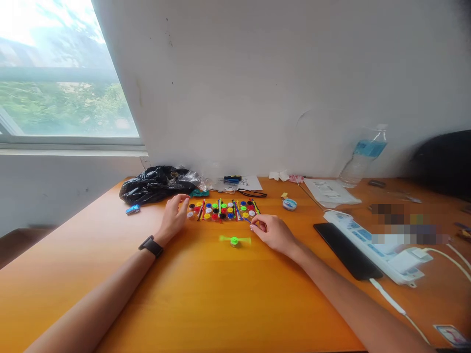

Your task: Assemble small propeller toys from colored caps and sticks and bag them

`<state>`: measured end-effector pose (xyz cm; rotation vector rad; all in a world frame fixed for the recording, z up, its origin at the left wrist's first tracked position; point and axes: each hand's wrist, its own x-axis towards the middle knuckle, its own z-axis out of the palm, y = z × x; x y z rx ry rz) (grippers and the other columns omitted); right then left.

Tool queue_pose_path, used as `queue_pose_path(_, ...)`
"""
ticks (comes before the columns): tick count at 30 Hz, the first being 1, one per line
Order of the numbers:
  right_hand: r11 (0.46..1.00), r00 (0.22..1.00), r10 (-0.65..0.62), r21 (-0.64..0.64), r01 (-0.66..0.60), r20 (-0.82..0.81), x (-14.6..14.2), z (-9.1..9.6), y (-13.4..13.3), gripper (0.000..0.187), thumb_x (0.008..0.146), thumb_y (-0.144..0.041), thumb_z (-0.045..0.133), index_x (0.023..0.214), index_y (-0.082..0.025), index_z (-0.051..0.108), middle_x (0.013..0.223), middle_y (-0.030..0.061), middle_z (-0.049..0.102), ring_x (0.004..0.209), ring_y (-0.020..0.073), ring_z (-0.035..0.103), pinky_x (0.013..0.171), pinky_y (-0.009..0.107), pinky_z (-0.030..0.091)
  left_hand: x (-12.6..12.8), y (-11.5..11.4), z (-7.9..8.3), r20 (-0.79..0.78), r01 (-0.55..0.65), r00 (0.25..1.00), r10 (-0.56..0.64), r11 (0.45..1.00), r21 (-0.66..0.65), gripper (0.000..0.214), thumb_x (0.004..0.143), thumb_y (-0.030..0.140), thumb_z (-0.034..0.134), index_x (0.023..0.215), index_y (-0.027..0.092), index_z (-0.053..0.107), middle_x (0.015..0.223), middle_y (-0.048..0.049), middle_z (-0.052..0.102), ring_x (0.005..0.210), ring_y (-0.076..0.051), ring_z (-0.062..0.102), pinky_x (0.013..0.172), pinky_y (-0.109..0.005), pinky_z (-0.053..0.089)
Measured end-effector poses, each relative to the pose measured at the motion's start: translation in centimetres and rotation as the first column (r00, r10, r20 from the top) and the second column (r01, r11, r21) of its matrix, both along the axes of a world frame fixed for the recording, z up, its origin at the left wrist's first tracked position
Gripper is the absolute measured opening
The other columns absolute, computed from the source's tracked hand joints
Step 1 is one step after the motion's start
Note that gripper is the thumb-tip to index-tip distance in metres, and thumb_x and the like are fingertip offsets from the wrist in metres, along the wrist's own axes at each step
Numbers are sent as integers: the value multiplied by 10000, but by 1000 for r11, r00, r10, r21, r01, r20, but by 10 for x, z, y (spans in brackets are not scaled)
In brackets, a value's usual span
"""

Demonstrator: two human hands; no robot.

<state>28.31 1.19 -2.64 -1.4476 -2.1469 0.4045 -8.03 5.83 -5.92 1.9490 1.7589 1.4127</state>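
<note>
My right hand (275,233) pinches a blue strip (248,220) near one end, probably for control; my left hand (174,215), fingers loosely spread, flanks the coloured discs (224,206).

You're in what looks like a home room: wooden counter (206,294) against a plain wall (239,98), window (66,88) beyond its far-left corner, power strip (362,240) toward its right edge.
</note>
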Motion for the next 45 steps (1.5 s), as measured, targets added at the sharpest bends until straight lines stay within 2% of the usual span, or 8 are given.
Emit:
queue_pose_path(8, 1000, 992, -28, -3, 28, 124, 1, 10, -3, 57, 847, -226, 612, 841, -231, 669, 655, -15, 606, 607, 157, 526, 580, 276, 275, 1, 0, -6, -166, 127, 977, -137, 990, -68, 280, 923, 425, 613, 1061, 217, 742, 1163, -91, 729, 1110, -304, 647, 964, -423, 505)
queue_pose_path(13, 997, 979, -71, 7, 71, 193, 7, 11, -1, 25, 785, -209, 628, 783, -225, 609, 681, -4, 645, 597, 150, 517, 577, 283, 251, 5, -4, 0, -262, 150, 951, -164, 986, -74, 215, 916, 372, 612, 989, 231, 757, 1111, -77, 742, 1065, -300, 645, 955, -427, 492)
queue_pose_path(20, 987, 937, -164, 54, 155, 309, 16, 12, 4, 86, 788, -265, 653, 748, -226, 589, 680, 2, 660, 603, 155, 512, 572, 278, 234, 7, -5, -1, -271, 118, 954, -129, 991, -57, 188, 907, 377, 630, 917, 219, 731, 1060, -74, 741, 1051, -297, 619, 957, -429, 474)
queue_pose_path(27, 960, 943, -222, 223, 168, 247, 7, 13, -2, 183, 947, -373, 564, 848, -229, 621, 592, -3, 597, 553, 166, 519, 568, 291, 208, 7, -7, -1, -214, 98, 972, -101, 995, -26, 125, 864, 351, 691, 861, 232, 731, 1025, -47, 756, 1068, -293, 608, 950, -410, 479)
queue_pose_path(33, 956, 991, -122, 274, 101, 60, -1, 14, -12, 300, 1019, -367, 490, 776, -224, 593, 573, -17, 541, 538, 157, 503, 564, 298, 253, 12, -12, 5, -159, 97, 984, -86, 993, 62, 123, 888, 353, 712, 888, 233, 739, 962, -48, 762, 1047, -288, 610, 898, -393, 497)
queue_pose_path(36, 940, 998, -37, 338, 53, -54, -2, 16, -14, 263, 1035, -340, 493, 833, -221, 611, 652, 3, 586, 623, 176, 557, 618, 298, 355, 19, -19, 10, -138, 107, 987, -85, 982, 154, 128, 928, 353, 696, 916, 232, 734, 958, -48, 759, 1034, -273, 612, 900, -391, 502)
queue_pose_path(41, 858, 957, 289, 452, -245, -29, -19, 11, -24, 111, 1016, -266, 550, 1039, -229, 653, 950, 80, 706, 915, 252, 625, 884, 398, 485, 39, -35, 18, -140, 210, 973, -183, 956, 205, 88, 940, 311, 704, 923, 229, 730, 936, -48, 742, 982, -247, 627, 852, -360, 511)
queue_pose_path(45, 817, 905, 422, 413, -403, 48, -33, 4, -34, 217, 974, -294, 655, 1182, -235, 640, 1135, 101, 695, 1072, 285, 606, 995, 466, 481, 54, -45, 20, -173, 360, 927, -332, 917, 170, 40, 940, 261, 704, 943, 238, 737, 947, -31, 752, 926, -222, 639, 835, -348, 498)
